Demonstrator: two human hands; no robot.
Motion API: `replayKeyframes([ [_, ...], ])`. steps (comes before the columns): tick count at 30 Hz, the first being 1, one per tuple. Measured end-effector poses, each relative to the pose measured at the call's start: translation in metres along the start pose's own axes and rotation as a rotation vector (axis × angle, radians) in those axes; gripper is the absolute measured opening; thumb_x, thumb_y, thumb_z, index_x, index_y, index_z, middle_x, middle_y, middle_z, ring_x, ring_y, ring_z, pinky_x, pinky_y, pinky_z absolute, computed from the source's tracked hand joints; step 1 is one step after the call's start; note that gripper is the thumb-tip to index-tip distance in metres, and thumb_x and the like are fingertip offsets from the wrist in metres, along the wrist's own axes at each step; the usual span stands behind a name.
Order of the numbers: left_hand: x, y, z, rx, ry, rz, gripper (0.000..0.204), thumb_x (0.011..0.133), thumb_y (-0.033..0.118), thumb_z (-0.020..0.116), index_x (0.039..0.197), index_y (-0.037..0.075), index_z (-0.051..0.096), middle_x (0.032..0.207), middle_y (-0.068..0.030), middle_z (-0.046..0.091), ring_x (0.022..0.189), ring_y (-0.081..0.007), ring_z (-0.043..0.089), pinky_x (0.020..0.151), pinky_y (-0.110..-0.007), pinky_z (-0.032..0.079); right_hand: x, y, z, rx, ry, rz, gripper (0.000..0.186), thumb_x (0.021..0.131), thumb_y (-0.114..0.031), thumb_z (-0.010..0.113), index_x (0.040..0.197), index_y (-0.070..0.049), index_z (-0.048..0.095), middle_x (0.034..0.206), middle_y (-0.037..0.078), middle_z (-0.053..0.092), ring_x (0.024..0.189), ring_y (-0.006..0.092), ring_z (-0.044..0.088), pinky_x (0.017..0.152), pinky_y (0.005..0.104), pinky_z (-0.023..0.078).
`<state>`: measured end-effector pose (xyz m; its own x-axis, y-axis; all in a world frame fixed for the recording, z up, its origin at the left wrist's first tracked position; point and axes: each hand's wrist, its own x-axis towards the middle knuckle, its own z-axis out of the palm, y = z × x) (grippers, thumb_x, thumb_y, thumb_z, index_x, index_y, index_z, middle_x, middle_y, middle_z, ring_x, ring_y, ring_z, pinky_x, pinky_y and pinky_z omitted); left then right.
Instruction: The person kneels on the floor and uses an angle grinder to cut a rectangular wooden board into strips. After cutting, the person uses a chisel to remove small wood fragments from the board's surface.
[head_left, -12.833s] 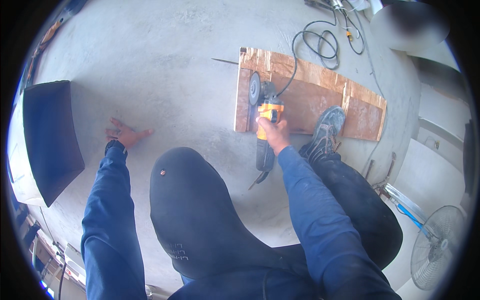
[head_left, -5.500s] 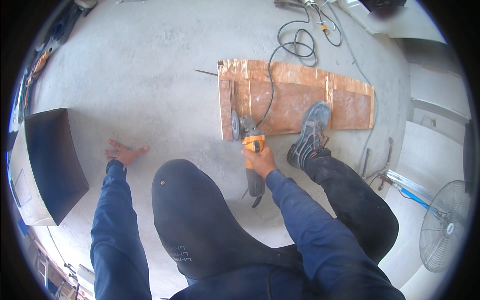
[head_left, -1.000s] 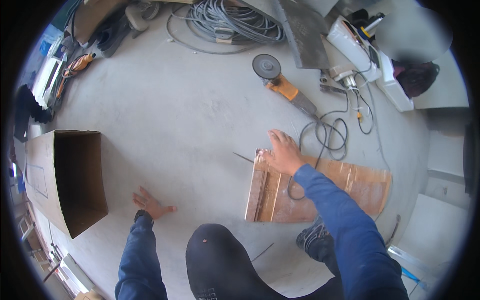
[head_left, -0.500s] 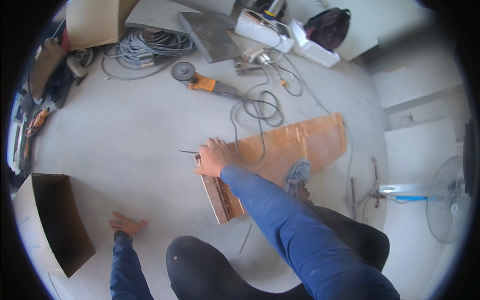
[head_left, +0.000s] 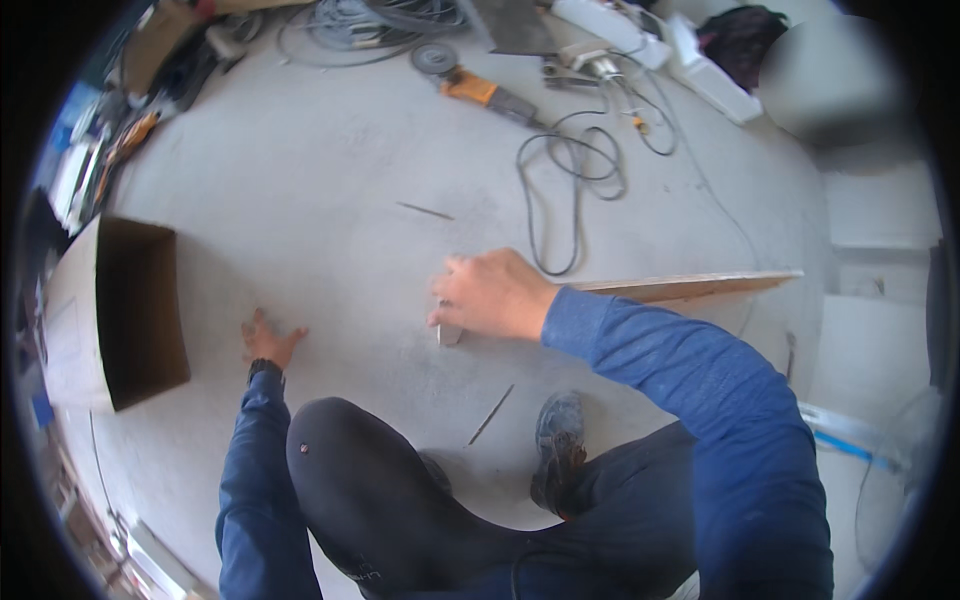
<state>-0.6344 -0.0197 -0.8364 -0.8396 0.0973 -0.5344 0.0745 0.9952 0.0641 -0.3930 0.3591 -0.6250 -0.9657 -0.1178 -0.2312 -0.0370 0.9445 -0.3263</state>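
Note:
My right hand [head_left: 492,293] grips the near end of a brown wooden board [head_left: 690,288]. Seen edge-on, the board reaches to the right from my fist, and part of it is hidden behind my hand and sleeve. A pale end piece shows just below my fingers. To the left, my left hand [head_left: 272,340] is held with its fingers spread, empty, over the grey floor. A thin dark rod [head_left: 425,210] lies beyond my right hand, and another thin rod [head_left: 491,414] lies between that hand and my knees.
A cardboard box [head_left: 75,310] with its dark opening facing me stands left of my left hand. Farther off lie an orange angle grinder [head_left: 475,87] with its looped black cord [head_left: 576,220], coiled grey cable [head_left: 375,22] and white foam trays [head_left: 710,80]. A fan [head_left: 885,490] stands at right.
The board has tipped from lying with its broad face showing to an edge-on position, still in my right hand. The whole view has shifted; my left hand stays spread and empty.

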Motion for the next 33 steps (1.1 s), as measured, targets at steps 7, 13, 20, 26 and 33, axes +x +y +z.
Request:
replayKeyframes([
  [7, -0.084, 0.073, -0.037, -0.278, -0.198, 0.651, 0.089, 0.082, 0.037, 0.088, 0.154, 0.004, 0.046, 0.151, -0.0275, 0.054, 0.141, -0.0417, 0.051, 0.117, -0.047, 0.043, 0.007, 0.010, -0.017, 0.164, -0.001, 0.043, 0.042, 0.101, -0.048, 0.064, 0.111, -0.009, 0.075, 0.096, 0.014, 0.071, 0.083, 0.0322, 0.075, 0.074, 0.0439, 0.060],
  [13, -0.225, 0.197, -0.065, -0.391, -0.423, 0.809, 0.083, 0.079, 0.037, 0.090, 0.147, 0.008, 0.053, 0.138, -0.0232, 0.064, 0.130, -0.0401, 0.060, 0.108, -0.047, 0.049, -0.022, -0.013, -0.062, 0.205, -0.008, -0.002, 0.038, 0.104, -0.044, 0.061, 0.112, -0.009, 0.073, 0.095, 0.014, 0.070, 0.082, 0.0332, 0.074, 0.072, 0.0454, 0.058],
  [20, -0.347, 0.224, -0.198, -0.676, -0.208, 0.683, 0.033, 0.086, 0.020, 0.085, 0.113, 0.007, 0.071, 0.105, -0.0152, 0.075, 0.094, -0.0348, 0.071, 0.081, -0.043, 0.055, -0.082, -0.060, -0.221, 0.296, 0.110, -0.052, 0.043, 0.101, -0.050, 0.065, 0.109, -0.008, 0.071, 0.090, 0.011, 0.065, 0.075, 0.0305, 0.071, 0.064, 0.0413, 0.055],
  [26, -0.475, 0.200, -0.368, -0.599, 0.020, 0.769, 0.032, 0.080, 0.007, 0.083, 0.110, 0.009, 0.073, 0.101, -0.0101, 0.075, 0.092, -0.0317, 0.072, 0.080, -0.040, 0.058, -0.152, -0.136, -0.401, 0.382, 0.041, -0.169, 0.045, 0.101, -0.051, 0.065, 0.106, -0.007, 0.065, 0.093, 0.011, 0.061, 0.073, 0.0326, 0.066, 0.061, 0.0429, 0.052],
  [33, -0.639, 0.148, -0.530, -0.536, 0.213, 0.731, 0.024, 0.082, 0.012, 0.081, 0.104, 0.009, 0.072, 0.104, -0.0069, 0.075, 0.097, -0.0315, 0.071, 0.084, -0.042, 0.056, -0.208, -0.229, -0.548, 0.484, -0.008, -0.346, 0.043, 0.103, -0.052, 0.062, 0.104, -0.009, 0.064, 0.091, 0.012, 0.058, 0.076, 0.0348, 0.064, 0.065, 0.0457, 0.051],
])
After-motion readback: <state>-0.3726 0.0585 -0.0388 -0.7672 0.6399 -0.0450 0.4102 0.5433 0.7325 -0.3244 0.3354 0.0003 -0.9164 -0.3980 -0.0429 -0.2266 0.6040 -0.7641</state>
